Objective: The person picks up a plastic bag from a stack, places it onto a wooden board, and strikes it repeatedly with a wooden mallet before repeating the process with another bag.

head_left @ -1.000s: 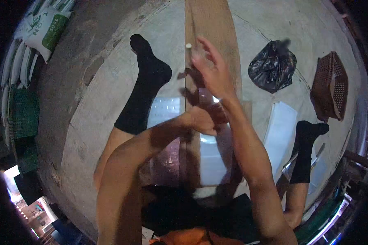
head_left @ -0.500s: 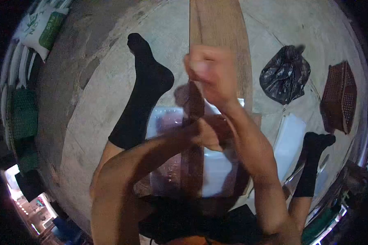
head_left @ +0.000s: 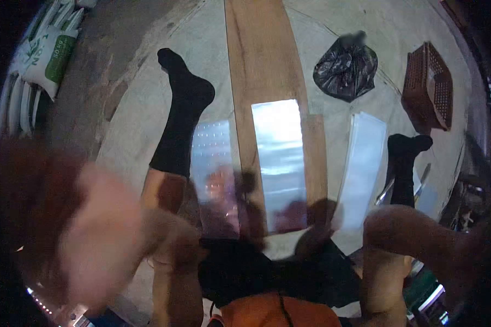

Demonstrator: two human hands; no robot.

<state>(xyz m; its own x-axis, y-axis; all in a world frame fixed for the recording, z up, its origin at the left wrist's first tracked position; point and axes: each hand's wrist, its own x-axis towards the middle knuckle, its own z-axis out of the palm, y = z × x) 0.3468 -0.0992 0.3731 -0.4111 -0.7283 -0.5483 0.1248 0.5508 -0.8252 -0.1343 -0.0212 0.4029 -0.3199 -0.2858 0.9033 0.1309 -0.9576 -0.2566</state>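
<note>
Concrete floor [head_left: 333,32] fills the frame, with a person sitting on it, legs spread, in black socks. At centre, a glossy clear plastic sheet [head_left: 278,158] lies flat on a long wooden plank [head_left: 259,60] that runs from the top edge down toward the person's lap. A second clear sheet [head_left: 213,163], dotted with small holes, lies on the floor just left of the plank, and a stack of pale sheets [head_left: 363,163] lies to the right, beside the right foot. Neither hand touches any of them.

At lower left the left hand [head_left: 101,245] is a large pale blur close to the camera; whether its grip is open or closed cannot be told. The right arm bends across the lower right, its hand lost in the dark frame edge.

At upper right sit a black plastic bag [head_left: 346,65] and a brown lattice basket [head_left: 428,87]. White sacks [head_left: 46,52] at upper left carry a green panel reading "50 kg".
</note>
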